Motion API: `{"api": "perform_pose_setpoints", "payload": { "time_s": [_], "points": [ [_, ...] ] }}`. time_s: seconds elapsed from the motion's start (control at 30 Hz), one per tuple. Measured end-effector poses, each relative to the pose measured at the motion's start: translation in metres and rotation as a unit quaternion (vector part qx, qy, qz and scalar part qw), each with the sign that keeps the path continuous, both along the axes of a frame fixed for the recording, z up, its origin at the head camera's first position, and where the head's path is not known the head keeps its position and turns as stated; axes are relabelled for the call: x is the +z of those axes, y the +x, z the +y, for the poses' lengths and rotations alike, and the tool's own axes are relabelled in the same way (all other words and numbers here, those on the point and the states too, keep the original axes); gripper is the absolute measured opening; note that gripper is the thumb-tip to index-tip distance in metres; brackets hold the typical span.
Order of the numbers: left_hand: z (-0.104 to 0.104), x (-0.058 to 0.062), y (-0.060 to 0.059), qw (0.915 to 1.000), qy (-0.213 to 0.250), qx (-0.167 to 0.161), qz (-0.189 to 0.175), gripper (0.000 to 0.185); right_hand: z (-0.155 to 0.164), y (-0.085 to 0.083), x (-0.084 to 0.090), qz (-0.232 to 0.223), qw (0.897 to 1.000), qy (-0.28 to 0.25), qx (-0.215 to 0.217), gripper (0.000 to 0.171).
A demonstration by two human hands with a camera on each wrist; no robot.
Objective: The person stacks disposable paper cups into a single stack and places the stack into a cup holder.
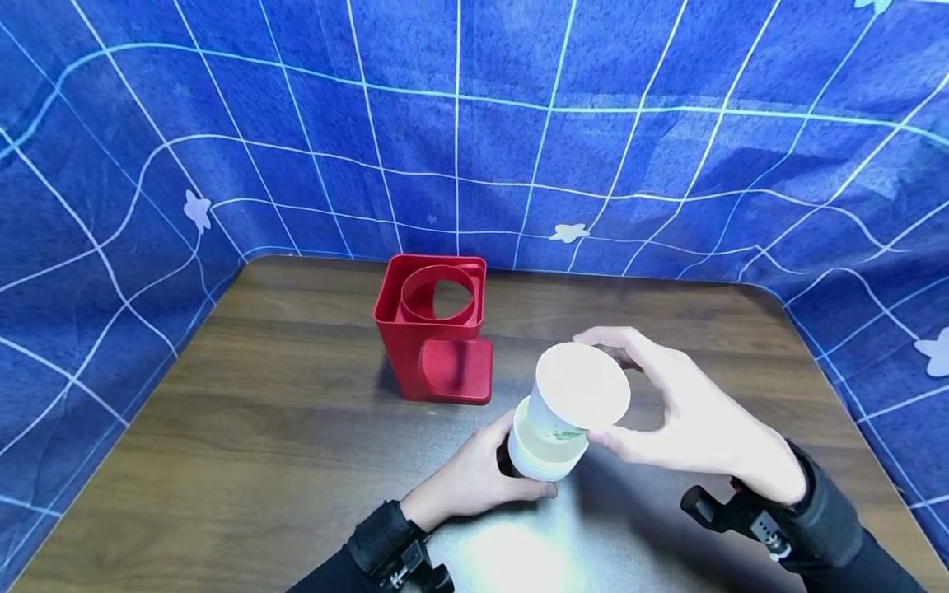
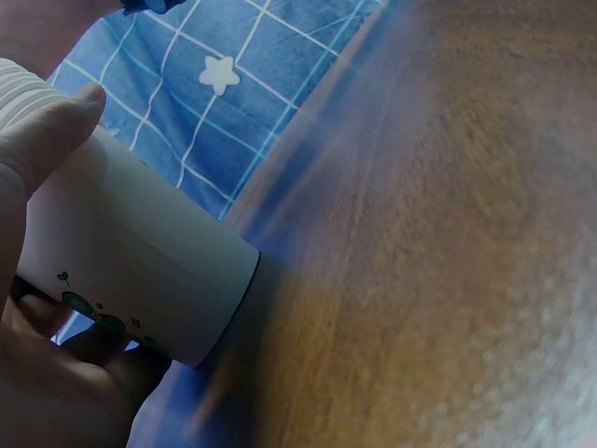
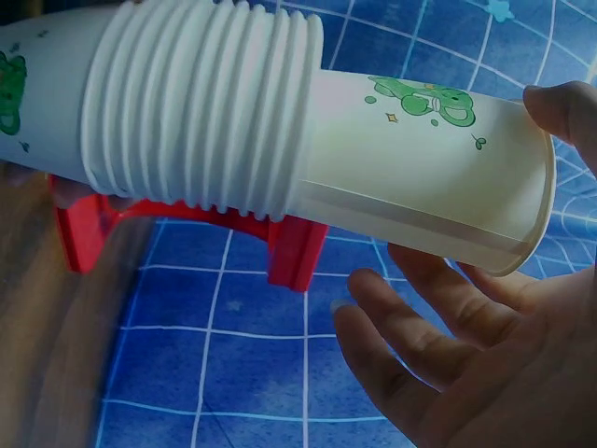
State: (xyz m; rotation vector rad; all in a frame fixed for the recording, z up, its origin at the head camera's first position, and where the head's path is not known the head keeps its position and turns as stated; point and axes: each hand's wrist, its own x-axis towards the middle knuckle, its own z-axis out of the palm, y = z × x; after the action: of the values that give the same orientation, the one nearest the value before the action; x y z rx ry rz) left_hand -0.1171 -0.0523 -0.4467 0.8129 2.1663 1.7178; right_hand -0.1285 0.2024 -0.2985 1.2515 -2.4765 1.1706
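A stack of white paper cups (image 1: pixel 535 461) with green prints stands rim up near the table's middle. My left hand (image 1: pixel 482 473) grips the stack around its side, thumb near the ridged rims (image 2: pixel 28 89). One paper cup (image 3: pixel 429 168) sticks partway out of the stack's top, its lower part hidden inside the others. My right hand (image 1: pixel 675 403) holds this cup near its upper rim, between the thumb on one side and the fingers on the other. The stack's lower end (image 2: pixel 201 317) shows close to the tabletop in the left wrist view.
Behind the stack, to the left, stands a red square holder (image 1: pixel 400 354) with a round ring inside and a low ledge in front. The wooden table (image 1: pixel 245 412) ends at a blue gridded cloth (image 1: pixel 415 123) hanging behind and along both sides.
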Motion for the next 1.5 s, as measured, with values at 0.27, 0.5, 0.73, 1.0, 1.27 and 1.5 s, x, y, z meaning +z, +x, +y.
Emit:
{"api": "perform_pose_setpoints", "payload": {
  "time_s": [0.27, 0.5, 0.73, 1.0, 1.27, 1.5],
  "points": [
    [0.000, -0.001, 0.001, 0.9999, -0.006, 0.007, 0.005, 0.076, -0.003, 0.003, -0.012, -0.031, 0.999, 0.037, -0.018, 0.081],
    [0.001, 0.001, 0.001, 0.9999, -0.007, 0.010, -0.001, 0.078, -0.005, 0.004, -0.024, -0.048, 0.997, 0.053, -0.018, 0.076],
    [0.001, 0.002, 0.000, 0.9998, -0.014, 0.011, -0.013, 0.078, -0.008, 0.004, -0.036, -0.050, 0.997, 0.061, -0.013, 0.073],
    [0.003, 0.003, -0.001, 0.9997, -0.013, 0.010, -0.016, 0.081, -0.007, 0.003, -0.046, -0.048, 0.997, 0.058, -0.007, 0.071],
    [0.005, 0.001, -0.003, 0.9997, -0.009, 0.006, -0.020, 0.083, -0.006, 0.006, -0.050, -0.073, 0.995, 0.065, -0.025, 0.070],
    [0.008, 0.002, -0.005, 0.9996, -0.005, 0.004, -0.029, 0.084, -0.005, 0.006, -0.053, -0.079, 0.994, 0.065, -0.035, 0.068]
  ]
}}
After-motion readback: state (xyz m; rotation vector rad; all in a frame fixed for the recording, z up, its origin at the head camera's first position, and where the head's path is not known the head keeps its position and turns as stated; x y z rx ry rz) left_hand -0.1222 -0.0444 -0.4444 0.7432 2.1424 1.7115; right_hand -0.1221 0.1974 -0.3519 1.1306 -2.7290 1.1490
